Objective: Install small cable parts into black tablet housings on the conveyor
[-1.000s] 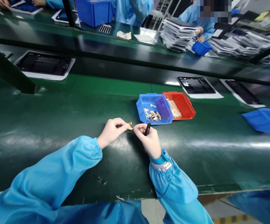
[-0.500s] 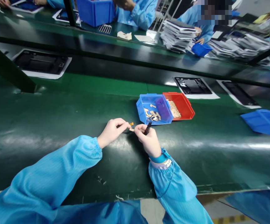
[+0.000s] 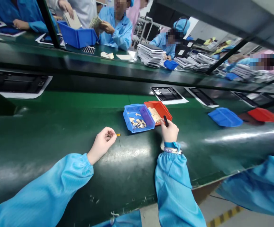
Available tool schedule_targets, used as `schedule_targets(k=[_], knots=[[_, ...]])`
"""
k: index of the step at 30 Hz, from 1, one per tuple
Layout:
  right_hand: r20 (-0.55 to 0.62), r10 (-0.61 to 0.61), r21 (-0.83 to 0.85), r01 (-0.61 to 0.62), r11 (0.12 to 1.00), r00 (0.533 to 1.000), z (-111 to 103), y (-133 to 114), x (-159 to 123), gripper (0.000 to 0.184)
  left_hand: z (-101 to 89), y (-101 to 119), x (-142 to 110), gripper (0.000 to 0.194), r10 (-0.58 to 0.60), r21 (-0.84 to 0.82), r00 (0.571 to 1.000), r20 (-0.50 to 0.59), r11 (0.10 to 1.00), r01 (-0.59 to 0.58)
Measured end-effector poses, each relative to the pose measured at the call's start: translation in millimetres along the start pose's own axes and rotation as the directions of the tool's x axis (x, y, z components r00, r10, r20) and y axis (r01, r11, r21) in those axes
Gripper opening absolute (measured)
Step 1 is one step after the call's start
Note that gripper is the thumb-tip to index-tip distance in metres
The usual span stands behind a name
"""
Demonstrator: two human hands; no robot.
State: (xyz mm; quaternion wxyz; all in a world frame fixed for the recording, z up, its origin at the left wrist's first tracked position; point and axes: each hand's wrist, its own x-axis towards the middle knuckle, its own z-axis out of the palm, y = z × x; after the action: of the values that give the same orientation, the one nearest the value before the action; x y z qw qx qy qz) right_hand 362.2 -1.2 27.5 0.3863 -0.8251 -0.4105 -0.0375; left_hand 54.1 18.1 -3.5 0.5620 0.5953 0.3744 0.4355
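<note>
My left hand (image 3: pixel 102 144) is closed in a pinch on a small orange-tipped part (image 3: pixel 118 135), held just above the green bench. My right hand (image 3: pixel 169 131) is closed around a black pen-like tool (image 3: pixel 165 120) and sits at the near edge of the red bin (image 3: pixel 160 109), which holds several pale strips. A blue bin (image 3: pixel 139 117) with several small pale pieces stands right beside the red one, between my two hands.
Dark flat panels on white sheets (image 3: pixel 165 94) lie on the belt behind the bins, another (image 3: pixel 16 83) at far left. A blue tray (image 3: pixel 224 116) and a red tray (image 3: pixel 263 114) lie to the right. Other people in blue coats (image 3: pixel 117 30) work across the far bench among stacked sheets (image 3: pixel 150 55).
My hands have parted: the right one moved away to the red bin with the black tool, the left one kept the small part. My view has lifted and swung right.
</note>
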Motion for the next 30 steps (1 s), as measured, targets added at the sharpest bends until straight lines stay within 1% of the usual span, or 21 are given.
schedule_targets(k=[4,7,10,12,13,14,15,17,18,19,20,22,26,28,30], knots=[[-0.016,0.011,-0.046,-0.012,0.999,1.000,-1.9,-2.4,-0.7,0.033,0.8,-2.8,1.2,0.015,-0.039,-0.040,0.999,0.021,0.998,0.040],[-0.017,-0.027,-0.029,0.027,0.999,0.999,-8.6,-11.4,-0.5,0.038,2.7,-3.8,2.0,0.016,-0.030,-0.039,0.999,0.046,0.999,0.032],[-0.021,-0.109,0.046,0.110,0.993,0.994,-15.0,-30.8,-9.5,0.041,6.5,-1.3,2.3,0.014,-0.005,-0.023,0.998,0.057,1.000,0.007],[-0.022,-0.170,0.129,0.172,0.977,0.985,-15.3,-48.5,-25.5,0.041,9.9,2.7,2.9,0.013,0.002,-0.008,0.997,0.076,1.000,-0.002],[-0.001,-0.214,0.184,0.211,0.960,0.977,-13.9,-57.6,-36.5,0.039,11.7,5.0,3.1,0.013,0.009,0.008,0.996,0.091,1.000,-0.010],[0.087,-0.283,0.281,0.249,0.927,0.955,-11.4,-66.2,-48.9,0.034,13.3,7.2,3.3,0.013,0.021,0.031,0.994,0.103,0.999,-0.024],[0.210,-0.368,0.366,0.276,0.889,0.906,-8.3,-74.0,-61.9,0.030,14.7,9.1,3.1,0.013,0.037,0.055,0.993,0.114,0.998,-0.044],[0.425,-0.483,0.471,0.268,0.840,0.766,-1.3,-86.3,-86.0,0.024,16.6,11.1,2.0,0.013,0.083,0.092,0.988,0.127,0.991,-0.095],[0.502,-0.501,0.496,0.241,0.834,0.705,2.0,-90.5,-95.5,0.022,17.1,10.9,1.2,0.012,0.105,0.102,0.986,0.129,0.988,-0.119],[0.555,-0.501,0.506,0.209,0.837,0.664,4.7,-93.5,-102.5,0.021,17.3,10.2,0.4,0.012,0.124,0.110,0.984,0.132,0.984,-0.138],[0.588,-0.488,0.505,0.179,0.844,0.644,6.9,-95.1,-107.1,0.020,17.3,8.8,-0.3,0.011,0.138,0.117,0.981,0.135,0.981,-0.154],[0.617,-0.457,0.499,0.131,0.857,0.640,9.4,-95.5,-109.9,0.019,17.0,5.4,-1.0,0.008,0.154,0.131,0.979,0.137,0.976,-0.172],[0.640,-0.435,0.504,0.080,0.860,0.634,10.4,-92.3,-105.8,0.017,17.2,2.0,-0.7,0.006,0.166,0.149,0.977,0.132,0.971,-0.185],[0.638,-0.424,0.519,0.049,0.853,0.643,10.9,-91.5,-105.4,0.017,17.1,3.7,-0.8,0.006,0.184,0.186,0.975,0.125,0.961,-0.205],[0.624,-0.407,0.538,0.011,0.843,0.667,11.4,-91.5,-106.7,0.017,16.3,7.1,-1.4,0.006,0.248,0.258,0.963,0.101,0.929,-0.266]])
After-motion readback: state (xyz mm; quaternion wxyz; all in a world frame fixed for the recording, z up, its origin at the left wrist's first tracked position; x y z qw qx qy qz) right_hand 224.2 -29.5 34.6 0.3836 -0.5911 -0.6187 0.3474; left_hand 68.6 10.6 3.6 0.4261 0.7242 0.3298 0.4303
